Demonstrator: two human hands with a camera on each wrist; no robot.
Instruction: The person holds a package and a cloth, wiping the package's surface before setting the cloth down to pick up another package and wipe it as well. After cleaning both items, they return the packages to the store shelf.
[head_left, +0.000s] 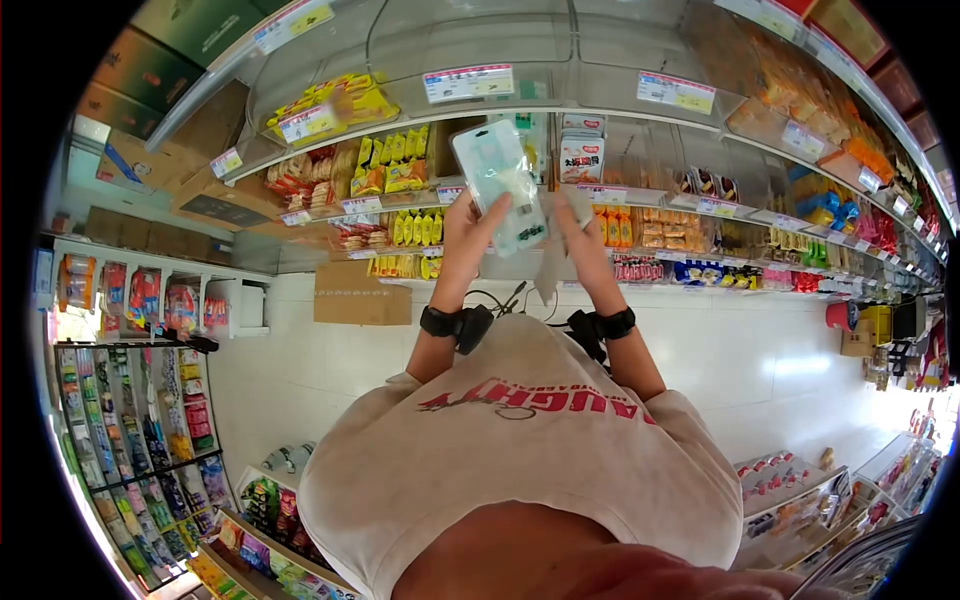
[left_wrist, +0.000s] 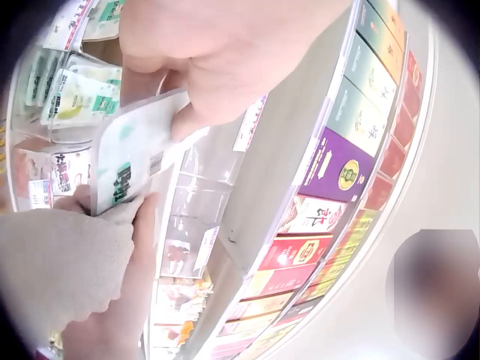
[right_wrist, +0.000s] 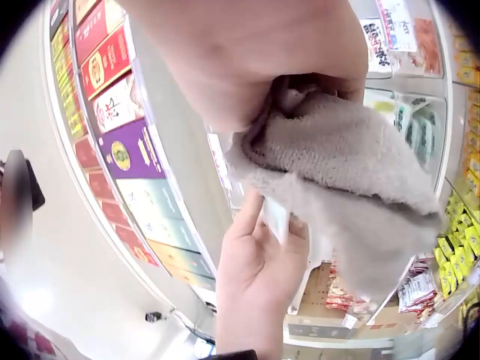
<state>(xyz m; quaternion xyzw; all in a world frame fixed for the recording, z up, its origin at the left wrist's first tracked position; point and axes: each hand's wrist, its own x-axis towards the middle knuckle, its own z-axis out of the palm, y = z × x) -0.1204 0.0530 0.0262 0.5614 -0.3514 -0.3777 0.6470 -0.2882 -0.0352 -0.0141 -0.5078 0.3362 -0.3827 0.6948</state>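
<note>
Grey cloth [right_wrist: 337, 165] hangs bunched in your right hand [head_left: 588, 255], its fingers curled round it, right at the edge of the pale, green-printed package [head_left: 495, 160] that your left hand [head_left: 468, 240] pinches between thumb and fingers. You have the package raised before tiered shelves [head_left: 600, 190], whose clear plastic bins [head_left: 470, 50] carry price labels along their front edges and hold yellow, red and orange packets. Beneath, a glossy white floor [head_left: 700, 350] catches the light, with a closed cardboard box [head_left: 362, 293] near the shelf base. To your left stands a black-framed rack [head_left: 140, 450] of colourful goods.
</note>
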